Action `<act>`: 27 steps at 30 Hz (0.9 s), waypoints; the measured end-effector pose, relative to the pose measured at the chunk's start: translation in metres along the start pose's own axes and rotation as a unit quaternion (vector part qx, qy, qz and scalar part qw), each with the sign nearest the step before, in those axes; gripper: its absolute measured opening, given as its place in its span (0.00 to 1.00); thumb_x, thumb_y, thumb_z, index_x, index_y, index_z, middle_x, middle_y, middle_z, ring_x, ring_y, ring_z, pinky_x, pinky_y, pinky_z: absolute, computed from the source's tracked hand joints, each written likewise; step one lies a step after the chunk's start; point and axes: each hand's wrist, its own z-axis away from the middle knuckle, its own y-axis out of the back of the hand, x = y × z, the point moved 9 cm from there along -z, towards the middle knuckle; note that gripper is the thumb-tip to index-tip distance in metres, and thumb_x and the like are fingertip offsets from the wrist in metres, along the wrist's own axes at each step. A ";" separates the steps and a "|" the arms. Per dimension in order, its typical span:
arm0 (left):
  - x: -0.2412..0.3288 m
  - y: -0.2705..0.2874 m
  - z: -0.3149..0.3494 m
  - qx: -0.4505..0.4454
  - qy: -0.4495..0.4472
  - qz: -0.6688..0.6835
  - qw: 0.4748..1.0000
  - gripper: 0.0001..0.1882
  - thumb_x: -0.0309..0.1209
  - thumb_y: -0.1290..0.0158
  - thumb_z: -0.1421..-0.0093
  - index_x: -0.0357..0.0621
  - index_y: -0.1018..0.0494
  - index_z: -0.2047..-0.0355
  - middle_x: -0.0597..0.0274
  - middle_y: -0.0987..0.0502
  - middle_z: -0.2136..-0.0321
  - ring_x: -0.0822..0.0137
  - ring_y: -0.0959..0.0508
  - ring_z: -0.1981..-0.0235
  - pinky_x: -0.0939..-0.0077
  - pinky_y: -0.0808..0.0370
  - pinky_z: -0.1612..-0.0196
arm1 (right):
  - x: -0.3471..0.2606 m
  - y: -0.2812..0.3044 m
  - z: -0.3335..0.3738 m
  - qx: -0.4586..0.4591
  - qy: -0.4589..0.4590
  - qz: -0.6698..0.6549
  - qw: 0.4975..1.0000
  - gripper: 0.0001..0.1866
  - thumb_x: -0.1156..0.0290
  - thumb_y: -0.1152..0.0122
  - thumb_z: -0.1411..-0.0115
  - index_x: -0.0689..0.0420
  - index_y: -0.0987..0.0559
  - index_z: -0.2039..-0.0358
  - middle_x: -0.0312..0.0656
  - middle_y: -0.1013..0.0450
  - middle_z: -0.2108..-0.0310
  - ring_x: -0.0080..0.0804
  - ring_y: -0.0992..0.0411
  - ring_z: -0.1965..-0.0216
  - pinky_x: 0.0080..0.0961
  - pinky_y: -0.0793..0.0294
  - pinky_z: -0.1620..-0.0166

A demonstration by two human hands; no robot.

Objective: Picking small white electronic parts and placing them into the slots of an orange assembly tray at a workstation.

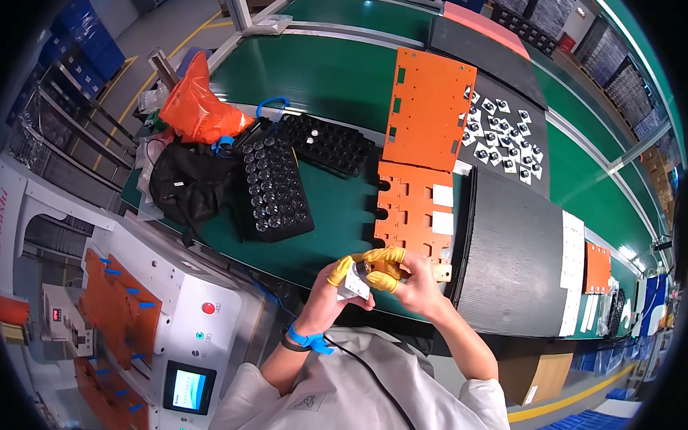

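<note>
Close in front of my body, my left hand (334,293) is closed on a small white plate (353,286) with a dark part on it. My right hand (404,279) meets it from the other side, its yellow-covered fingertips pinched at the dark part. What lies between the right fingertips is mostly hidden. Just beyond my hands is an orange fixture board (412,206) with notches and white labels. Its orange upper panel (429,108) extends away from me. Several small white plates with black round parts (506,133) lie on a dark mat at the far right.
Left of the board are a black tray of clear round lenses (273,190) and another black tray (327,145). A black bag (190,179) and an orange plastic bag (200,108) sit farther left. A dark ribbed sheet (505,258) covers the right side. A white machine (197,308) stands lower left.
</note>
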 end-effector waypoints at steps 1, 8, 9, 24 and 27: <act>0.001 -0.001 0.000 0.001 0.000 0.000 1.000 0.28 0.49 0.62 0.28 0.34 0.31 0.46 0.54 0.20 0.64 0.61 0.18 0.71 0.68 0.18 0.67 | -0.011 0.000 0.001 -0.001 0.034 0.040 0.999 0.14 0.74 0.34 0.42 0.64 0.20 0.56 0.36 0.30 0.76 0.19 0.39 0.78 0.22 0.35 0.71; -0.017 -0.006 0.000 -0.036 0.087 0.023 0.995 0.27 0.50 0.63 0.28 0.36 0.28 0.53 0.55 0.20 0.72 0.64 0.19 0.77 0.71 0.21 0.74 | -0.021 -0.002 0.016 -0.018 0.180 0.178 0.967 0.16 0.73 0.33 0.46 0.59 0.19 0.55 0.42 0.26 0.74 0.41 0.26 0.75 0.33 0.27 0.71; -0.021 -0.006 0.000 -0.037 0.100 0.020 0.994 0.27 0.50 0.63 0.28 0.36 0.27 0.55 0.54 0.20 0.73 0.64 0.19 0.78 0.72 0.21 0.75 | -0.020 -0.004 0.019 -0.025 0.191 0.199 0.961 0.16 0.72 0.32 0.46 0.58 0.19 0.55 0.42 0.26 0.75 0.41 0.26 0.75 0.33 0.27 0.71; -0.019 0.004 -0.001 -0.022 0.071 -0.066 0.995 0.19 0.41 0.56 0.29 0.36 0.27 0.61 0.58 0.23 0.75 0.64 0.21 0.79 0.72 0.22 0.75 | -0.021 0.000 0.036 0.020 0.282 0.233 0.930 0.20 0.78 0.28 0.57 0.58 0.18 0.59 0.40 0.27 0.74 0.38 0.28 0.76 0.31 0.31 0.73; -0.012 0.001 -0.001 -0.013 0.039 -0.107 0.993 0.18 0.41 0.55 0.29 0.36 0.27 0.61 0.57 0.22 0.75 0.65 0.20 0.78 0.72 0.22 0.75 | -0.016 0.000 0.040 0.038 0.284 0.229 0.930 0.18 0.74 0.27 0.54 0.58 0.19 0.61 0.40 0.31 0.75 0.38 0.31 0.76 0.33 0.31 0.75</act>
